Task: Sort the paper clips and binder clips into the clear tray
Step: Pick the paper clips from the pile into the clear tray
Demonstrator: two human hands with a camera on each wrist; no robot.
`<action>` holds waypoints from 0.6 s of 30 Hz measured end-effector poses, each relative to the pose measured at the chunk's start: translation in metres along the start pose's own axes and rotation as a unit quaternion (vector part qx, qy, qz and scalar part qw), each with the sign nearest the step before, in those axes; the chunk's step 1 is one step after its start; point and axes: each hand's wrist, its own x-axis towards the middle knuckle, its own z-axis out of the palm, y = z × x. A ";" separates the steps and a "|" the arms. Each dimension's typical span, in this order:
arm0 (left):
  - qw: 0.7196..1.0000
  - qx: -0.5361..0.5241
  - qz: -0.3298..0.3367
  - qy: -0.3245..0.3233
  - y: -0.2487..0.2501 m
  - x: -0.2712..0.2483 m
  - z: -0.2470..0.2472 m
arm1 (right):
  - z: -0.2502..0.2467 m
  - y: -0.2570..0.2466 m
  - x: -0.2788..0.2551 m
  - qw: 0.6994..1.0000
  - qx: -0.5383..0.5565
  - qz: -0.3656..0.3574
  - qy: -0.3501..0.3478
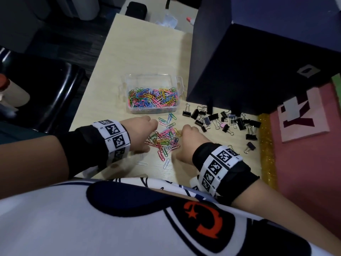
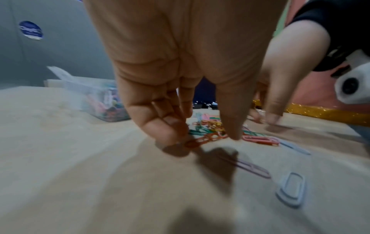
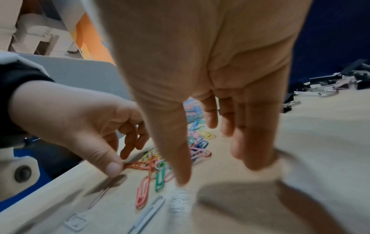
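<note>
The clear tray [image 1: 127, 81] stands mid-table, half full of coloured paper clips [image 1: 153, 98]. In front of it lies a loose pile of paper clips [image 1: 165, 140], with my hands on either side. My left hand [image 1: 147, 132] pinches an orange paper clip [image 2: 208, 138] between thumb and forefinger at the pile's left edge. My right hand [image 3: 218, 171] is spread, its thumb and fingertips [image 3: 252, 158] down on the table at the pile's right edge, holding nothing. Black binder clips [image 1: 221, 121] lie scattered to the right of the pile.
A tall dark box [image 1: 258, 61] stands just behind the binder clips. A gold glitter strip [image 1: 265, 145] and pink board [image 1: 304, 117] border the table's right side. A black chair [image 1: 42, 85] is left of the table. Single clips [image 2: 291, 190] lie near the front edge.
</note>
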 end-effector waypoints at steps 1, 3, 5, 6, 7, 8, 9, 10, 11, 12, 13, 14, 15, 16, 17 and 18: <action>1.000 0.008 -0.014 -0.009 -0.004 -0.002 0.000 | 0.001 0.001 -0.003 1.000 -0.016 0.010 -0.018; 0.998 0.030 -0.045 -0.025 -0.009 -0.006 0.000 | 0.004 0.000 -0.007 0.997 -0.058 0.008 -0.044; 0.997 0.037 -0.058 -0.027 -0.009 -0.007 0.002 | 0.008 -0.004 -0.006 0.997 -0.068 -0.009 -0.046; 0.998 0.034 -0.054 -0.025 -0.009 -0.006 0.003 | 0.009 -0.006 -0.004 0.997 -0.067 -0.019 -0.041; 0.998 0.029 -0.046 -0.025 -0.008 -0.005 0.005 | 0.010 -0.008 -0.002 0.997 -0.066 -0.027 -0.035; 0.999 0.022 -0.037 -0.025 -0.006 -0.003 0.006 | 0.011 -0.009 0.000 0.997 -0.062 -0.030 -0.026; 0.999 0.014 -0.028 -0.024 -0.005 -0.001 0.007 | 0.010 -0.009 0.003 0.998 -0.052 -0.030 -0.014; 1.000 0.009 -0.019 -0.021 -0.003 0.000 0.008 | 0.009 -0.009 0.006 0.999 -0.039 -0.029 -0.002; 1.000 0.009 -0.012 -0.015 -0.002 0.002 0.007 | 0.008 -0.009 0.010 0.999 -0.028 -0.030 0.009; 1.000 0.011 -0.005 -0.008 -0.002 0.002 0.006 | 0.006 -0.008 0.013 0.999 -0.021 -0.032 0.017; 1.000 0.010 0.001 -0.004 -0.002 0.002 0.005 | 0.004 -0.007 0.017 0.999 -0.018 -0.035 0.026; 1.000 0.004 0.009 -0.002 -0.003 0.001 0.005 | 0.002 -0.006 0.020 0.998 -0.018 -0.038 0.036; 1.000 -0.005 0.017 -0.008 -0.005 0.000 0.006 | -0.001 -0.005 0.022 0.998 -0.022 -0.043 0.050; 1.000 -0.009 0.023 -0.016 -0.006 -0.002 0.006 | -0.002 -0.003 0.023 0.996 -0.031 -0.049 0.067; 0.999 -0.002 0.025 -0.026 -0.007 -0.003 0.008 | -0.004 -0.002 0.025 0.994 -0.047 -0.059 0.082; 0.999 0.014 0.025 -0.033 -0.007 -0.003 0.009 | -0.005 -0.001 0.026 0.991 -0.063 -0.073 0.088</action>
